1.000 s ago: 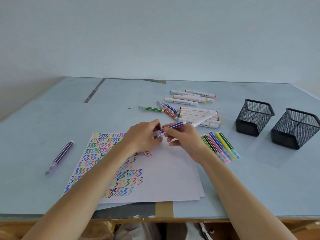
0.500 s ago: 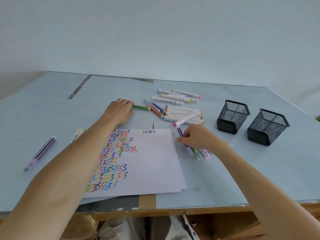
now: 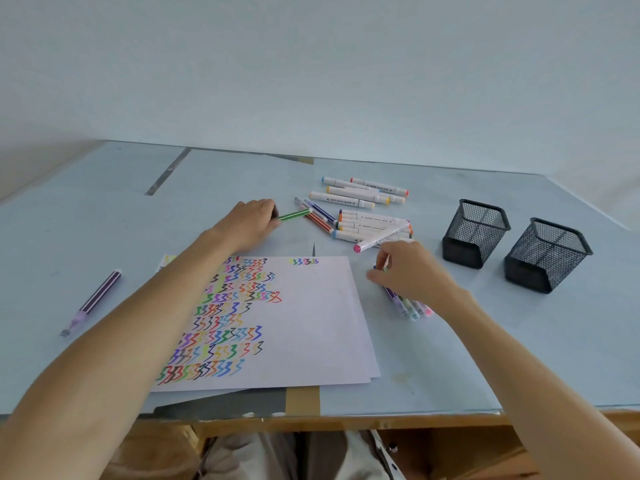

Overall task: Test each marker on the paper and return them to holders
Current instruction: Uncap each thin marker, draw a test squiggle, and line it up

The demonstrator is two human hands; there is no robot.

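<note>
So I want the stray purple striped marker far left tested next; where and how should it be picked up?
Judging by its pose, pinch the purple striped marker mid-barrel from above, fingers across its width. It lies flat and alone on the table, slanting away from the person, with bare surface on both sides. The left hand is nearer, though it is now on the green marker.

A pale blue desk (image 3: 104,216) with a wooden front edge (image 3: 346,422) stands against a plain, evenly lit wall (image 3: 311,64).

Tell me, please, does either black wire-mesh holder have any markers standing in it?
No: both black mesh holders show only see-through mesh, while the markers lie flat on the pale blue table.
</note>
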